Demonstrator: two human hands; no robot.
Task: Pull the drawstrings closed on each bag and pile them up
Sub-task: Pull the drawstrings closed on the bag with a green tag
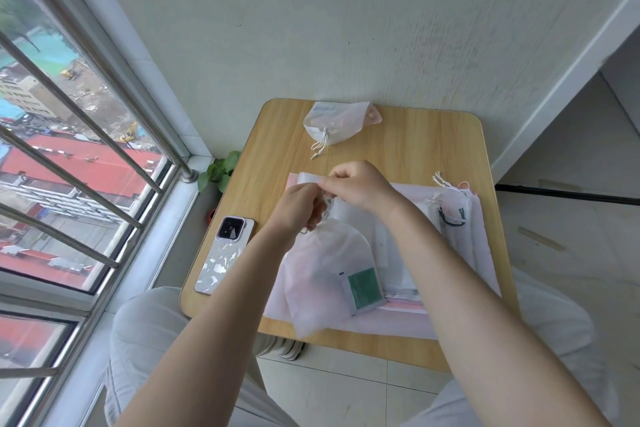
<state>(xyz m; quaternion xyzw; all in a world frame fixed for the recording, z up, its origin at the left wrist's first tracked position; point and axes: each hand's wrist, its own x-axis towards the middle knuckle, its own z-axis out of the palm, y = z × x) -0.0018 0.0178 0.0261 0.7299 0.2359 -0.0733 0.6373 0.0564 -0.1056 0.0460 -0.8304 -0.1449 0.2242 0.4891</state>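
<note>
Both bare forearms reach over the small light wooden table [398, 135] with rounded corners. Left hand [299, 208] has its fingers curled, gripping the gathered neck of a translucent white gauzy drawstring bag [325, 274] that hangs above the table's near half; right hand [356, 185] pinches something at the same neck, what exactly is too blurred to tell. Inside sits a green-and-white flat packet [363, 289], writing unreadable. Beneath lies a stack of flat sheer white and pink bags [460, 246]. One cinched white bag [334, 125] rests at the far edge. A glossy patterned phone [225, 253] lies left.
</note>
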